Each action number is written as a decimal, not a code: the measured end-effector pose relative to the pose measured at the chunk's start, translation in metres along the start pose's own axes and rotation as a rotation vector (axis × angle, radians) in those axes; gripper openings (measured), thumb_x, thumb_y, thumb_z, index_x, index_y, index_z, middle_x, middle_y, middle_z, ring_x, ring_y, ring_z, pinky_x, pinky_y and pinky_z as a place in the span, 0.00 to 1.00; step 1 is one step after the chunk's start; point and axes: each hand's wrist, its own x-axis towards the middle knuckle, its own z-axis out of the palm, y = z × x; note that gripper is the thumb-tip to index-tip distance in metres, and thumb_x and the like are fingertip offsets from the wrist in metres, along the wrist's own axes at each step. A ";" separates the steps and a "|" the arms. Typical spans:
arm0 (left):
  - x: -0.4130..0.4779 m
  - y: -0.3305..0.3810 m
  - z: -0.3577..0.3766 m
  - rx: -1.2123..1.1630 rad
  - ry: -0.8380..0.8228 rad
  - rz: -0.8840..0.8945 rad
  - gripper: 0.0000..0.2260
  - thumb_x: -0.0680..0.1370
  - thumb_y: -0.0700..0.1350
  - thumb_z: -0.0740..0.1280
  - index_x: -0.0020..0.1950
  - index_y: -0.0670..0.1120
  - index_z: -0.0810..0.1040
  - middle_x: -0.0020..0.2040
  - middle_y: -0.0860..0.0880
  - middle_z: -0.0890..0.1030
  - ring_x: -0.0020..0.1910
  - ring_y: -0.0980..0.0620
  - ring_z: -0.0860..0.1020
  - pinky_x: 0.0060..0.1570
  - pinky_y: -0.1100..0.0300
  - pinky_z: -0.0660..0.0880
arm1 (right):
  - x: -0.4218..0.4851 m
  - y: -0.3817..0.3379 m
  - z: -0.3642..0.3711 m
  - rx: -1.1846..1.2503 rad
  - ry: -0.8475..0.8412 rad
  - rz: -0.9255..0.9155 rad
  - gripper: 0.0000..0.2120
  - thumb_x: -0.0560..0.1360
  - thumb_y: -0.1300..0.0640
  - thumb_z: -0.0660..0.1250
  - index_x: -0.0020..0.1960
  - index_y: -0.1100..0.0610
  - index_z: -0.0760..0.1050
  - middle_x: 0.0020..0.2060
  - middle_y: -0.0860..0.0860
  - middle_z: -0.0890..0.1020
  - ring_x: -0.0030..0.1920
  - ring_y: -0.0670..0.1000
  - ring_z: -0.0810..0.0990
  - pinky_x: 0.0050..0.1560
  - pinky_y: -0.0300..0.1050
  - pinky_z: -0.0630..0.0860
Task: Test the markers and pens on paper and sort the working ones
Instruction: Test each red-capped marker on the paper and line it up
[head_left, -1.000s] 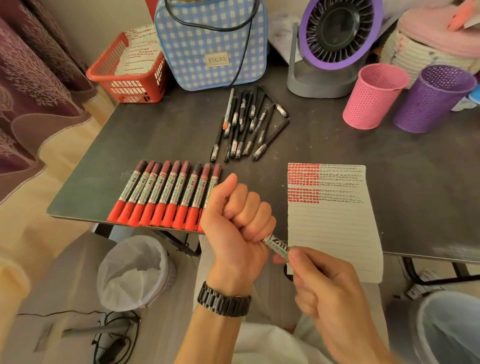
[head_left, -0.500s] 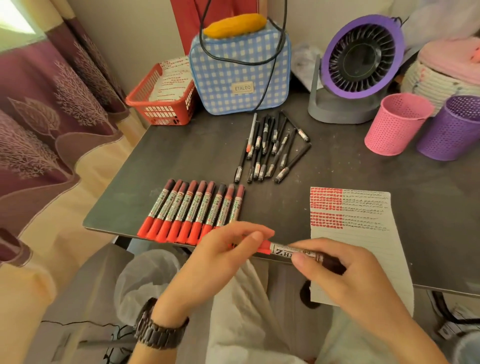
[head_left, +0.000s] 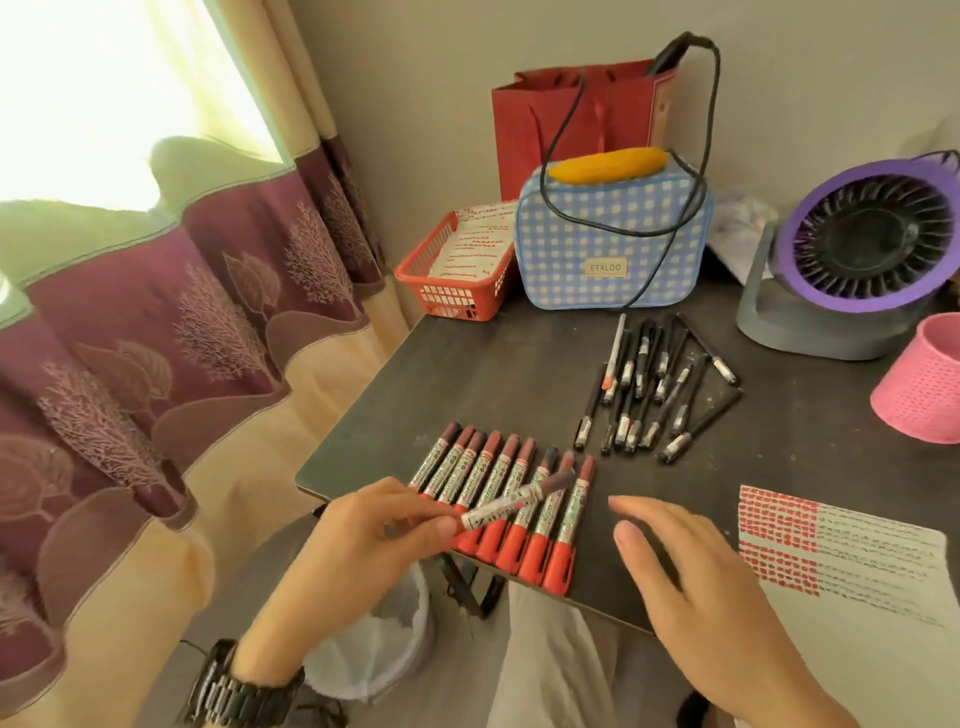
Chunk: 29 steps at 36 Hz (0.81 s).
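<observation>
Pinching a red marker (head_left: 519, 501) by its red end with the left hand (head_left: 363, 545), tilted just above the row of red markers (head_left: 483, 467) at the near edge of the table (head_left: 457, 374). Looks like placing a tested one: needs lowering flat beside the rightmost, without nudging red ends off the edge. Right hand (head_left: 691, 587) slack, fingers spread, holding nothing. Bare room toward the paper (head_left: 857, 561).

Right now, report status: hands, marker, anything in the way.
Left hand pinches red marker above the marker row. Right hand open, empty, between row and paper. No other obstruction seen.
</observation>
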 end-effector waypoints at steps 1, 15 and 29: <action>0.001 -0.008 -0.002 0.003 0.086 -0.039 0.06 0.73 0.63 0.69 0.48 0.71 0.83 0.44 0.62 0.81 0.41 0.59 0.79 0.41 0.69 0.71 | 0.003 0.001 0.005 -0.068 0.018 0.018 0.30 0.76 0.32 0.48 0.72 0.39 0.70 0.66 0.29 0.69 0.70 0.32 0.62 0.67 0.30 0.59; 0.022 -0.085 0.017 0.271 0.374 -0.400 0.06 0.78 0.63 0.64 0.50 0.72 0.81 0.41 0.59 0.78 0.43 0.57 0.76 0.39 0.57 0.71 | 0.011 0.024 0.051 -0.548 -0.057 0.116 0.35 0.78 0.38 0.33 0.83 0.44 0.52 0.82 0.42 0.48 0.81 0.44 0.43 0.79 0.45 0.41; 0.019 -0.085 0.029 0.263 0.343 -0.365 0.07 0.79 0.61 0.65 0.52 0.69 0.82 0.41 0.61 0.77 0.41 0.63 0.74 0.35 0.63 0.66 | 0.005 0.027 0.050 -0.603 -0.062 0.073 0.36 0.78 0.36 0.29 0.83 0.47 0.45 0.83 0.45 0.45 0.81 0.46 0.39 0.76 0.44 0.35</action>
